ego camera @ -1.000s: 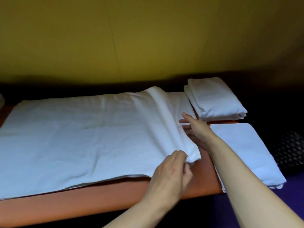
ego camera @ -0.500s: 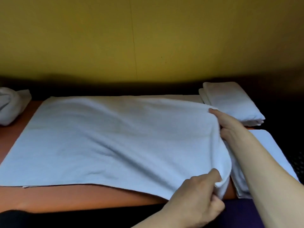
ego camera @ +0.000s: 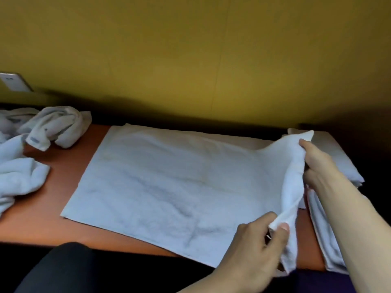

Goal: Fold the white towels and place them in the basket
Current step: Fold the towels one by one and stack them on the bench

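The left hand (ego camera: 257,248) and right hand (ego camera: 317,163) are each pinching a right-side corner of the towel (ego camera: 169,182) lying flat on the table (ego camera: 63,166), lifting that edge. Folded towels (ego camera: 336,161) are waiting at right, crumpled ones (ego camera: 31,149) at left (no basket showing), so much is remaining.

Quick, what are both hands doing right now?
Left hand: pinches the near right corner of the white towel.
Right hand: grips the towel's far right corner.
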`<control>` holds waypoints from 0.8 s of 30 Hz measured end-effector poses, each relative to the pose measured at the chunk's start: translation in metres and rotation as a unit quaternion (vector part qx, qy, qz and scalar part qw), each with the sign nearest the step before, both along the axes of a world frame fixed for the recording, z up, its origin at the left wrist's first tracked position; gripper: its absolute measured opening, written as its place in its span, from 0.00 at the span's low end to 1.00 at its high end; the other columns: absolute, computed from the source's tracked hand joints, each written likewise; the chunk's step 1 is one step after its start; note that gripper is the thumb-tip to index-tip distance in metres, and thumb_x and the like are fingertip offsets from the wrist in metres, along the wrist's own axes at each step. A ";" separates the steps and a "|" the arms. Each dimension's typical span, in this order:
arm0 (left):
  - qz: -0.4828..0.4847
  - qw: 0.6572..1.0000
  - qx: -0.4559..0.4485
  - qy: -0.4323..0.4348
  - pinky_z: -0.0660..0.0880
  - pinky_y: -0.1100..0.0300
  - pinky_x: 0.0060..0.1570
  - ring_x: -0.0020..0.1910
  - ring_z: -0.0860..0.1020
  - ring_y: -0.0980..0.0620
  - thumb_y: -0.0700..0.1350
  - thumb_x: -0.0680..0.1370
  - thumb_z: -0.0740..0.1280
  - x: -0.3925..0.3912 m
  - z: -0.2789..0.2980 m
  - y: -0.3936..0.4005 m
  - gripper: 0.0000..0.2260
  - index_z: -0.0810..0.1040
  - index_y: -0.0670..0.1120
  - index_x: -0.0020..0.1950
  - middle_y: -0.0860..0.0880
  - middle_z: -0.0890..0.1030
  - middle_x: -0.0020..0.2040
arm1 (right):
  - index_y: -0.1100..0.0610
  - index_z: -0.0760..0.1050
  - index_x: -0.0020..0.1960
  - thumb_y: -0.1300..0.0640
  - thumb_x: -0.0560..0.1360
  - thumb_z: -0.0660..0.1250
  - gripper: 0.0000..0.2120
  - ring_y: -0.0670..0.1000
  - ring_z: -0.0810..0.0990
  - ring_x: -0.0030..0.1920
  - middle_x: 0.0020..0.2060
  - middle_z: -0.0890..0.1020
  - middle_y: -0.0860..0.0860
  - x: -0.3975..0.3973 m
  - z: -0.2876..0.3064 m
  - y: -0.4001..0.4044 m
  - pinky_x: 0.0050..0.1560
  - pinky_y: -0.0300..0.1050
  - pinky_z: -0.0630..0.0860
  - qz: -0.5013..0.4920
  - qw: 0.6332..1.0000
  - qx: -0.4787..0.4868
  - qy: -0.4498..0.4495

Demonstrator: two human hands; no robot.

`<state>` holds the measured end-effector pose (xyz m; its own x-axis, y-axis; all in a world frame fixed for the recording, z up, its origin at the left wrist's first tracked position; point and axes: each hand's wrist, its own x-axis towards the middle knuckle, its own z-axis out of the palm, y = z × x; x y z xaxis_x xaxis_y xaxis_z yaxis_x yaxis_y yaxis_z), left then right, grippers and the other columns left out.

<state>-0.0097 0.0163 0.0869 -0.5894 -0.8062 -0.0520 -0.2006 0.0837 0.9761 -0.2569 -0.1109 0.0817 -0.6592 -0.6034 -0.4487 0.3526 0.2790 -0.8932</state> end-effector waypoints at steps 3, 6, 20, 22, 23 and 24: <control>0.054 0.998 -0.007 0.001 0.72 0.57 0.37 0.32 0.75 0.54 0.59 0.83 0.58 0.048 -0.011 -0.013 0.16 0.68 0.52 0.40 0.52 0.74 0.31 | 0.62 0.69 0.74 0.52 0.82 0.63 0.23 0.62 0.77 0.68 0.69 0.77 0.61 0.046 0.009 -0.023 0.61 0.54 0.77 0.021 0.999 -0.036 0.012; 0.118 0.993 0.019 0.003 0.77 0.55 0.38 0.33 0.84 0.51 0.54 0.83 0.62 0.100 -0.021 -0.027 0.15 0.71 0.45 0.43 0.47 0.78 0.32 | 0.59 0.71 0.68 0.55 0.83 0.63 0.15 0.56 0.83 0.52 0.53 0.82 0.55 0.100 0.018 -0.047 0.48 0.53 0.79 0.032 0.998 -0.049 -0.008; 0.332 0.939 0.067 -0.062 0.79 0.56 0.39 0.30 0.84 0.52 0.47 0.83 0.63 0.294 -0.038 -0.089 0.08 0.79 0.49 0.46 0.43 0.83 0.35 | 0.57 0.74 0.65 0.52 0.83 0.61 0.14 0.54 0.81 0.44 0.44 0.81 0.54 0.332 -0.003 -0.163 0.39 0.48 0.79 0.174 0.984 -0.017 0.010; 0.354 0.930 0.070 -0.072 0.79 0.56 0.38 0.29 0.84 0.52 0.48 0.83 0.63 0.314 -0.043 -0.098 0.10 0.79 0.47 0.46 0.42 0.83 0.34 | 0.57 0.74 0.66 0.51 0.83 0.61 0.15 0.55 0.82 0.45 0.45 0.82 0.55 0.357 -0.008 -0.178 0.41 0.49 0.81 0.187 0.982 -0.012 0.016; 0.363 0.926 0.071 -0.077 0.79 0.56 0.38 0.29 0.84 0.53 0.48 0.83 0.63 0.324 -0.046 -0.101 0.10 0.79 0.46 0.46 0.42 0.84 0.34 | 0.57 0.74 0.67 0.51 0.83 0.61 0.16 0.55 0.83 0.46 0.46 0.82 0.55 0.369 -0.011 -0.184 0.41 0.49 0.81 0.195 0.980 -0.008 0.021; 0.373 0.922 0.069 -0.083 0.79 0.55 0.38 0.29 0.84 0.53 0.48 0.83 0.63 0.332 -0.050 -0.105 0.10 0.79 0.45 0.46 0.42 0.84 0.34 | 0.56 0.74 0.68 0.50 0.83 0.61 0.17 0.55 0.83 0.47 0.47 0.82 0.56 0.380 -0.013 -0.189 0.41 0.49 0.82 0.205 0.978 -0.007 0.026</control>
<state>0.3222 -0.0885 0.0374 0.1510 -0.9628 -0.2243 -0.3003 -0.2608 0.9175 0.1226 -0.3001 0.0684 -0.3817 -0.8277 -0.4114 0.1678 0.3756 -0.9115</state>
